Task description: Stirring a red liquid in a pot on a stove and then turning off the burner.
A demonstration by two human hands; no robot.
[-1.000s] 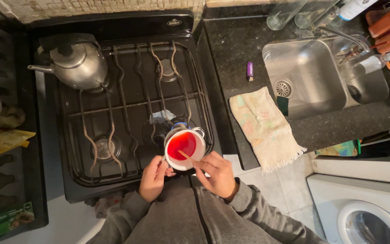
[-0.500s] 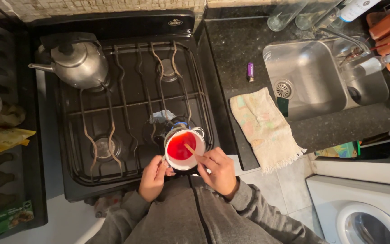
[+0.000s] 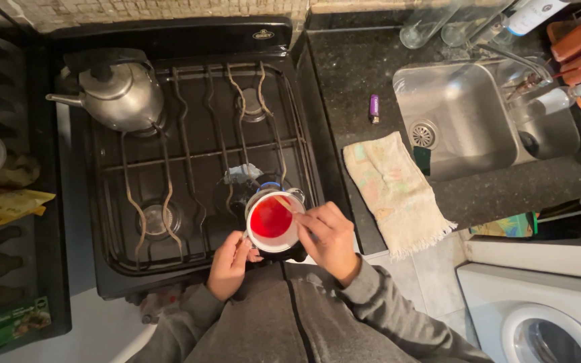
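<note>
Standing at the black stove [image 3: 196, 141], the person is steadying a white mug [image 3: 274, 222] of red liquid over its front edge. The left hand [image 3: 230, 262] is curling around the handle side; the right hand [image 3: 331, 238] is pinching something thin at the rim. Full, likely breakable, it looks best held by handle and wall.

Grey zip hoodie w/ long sleeves, ribbed cuffs, bare hands
</note>
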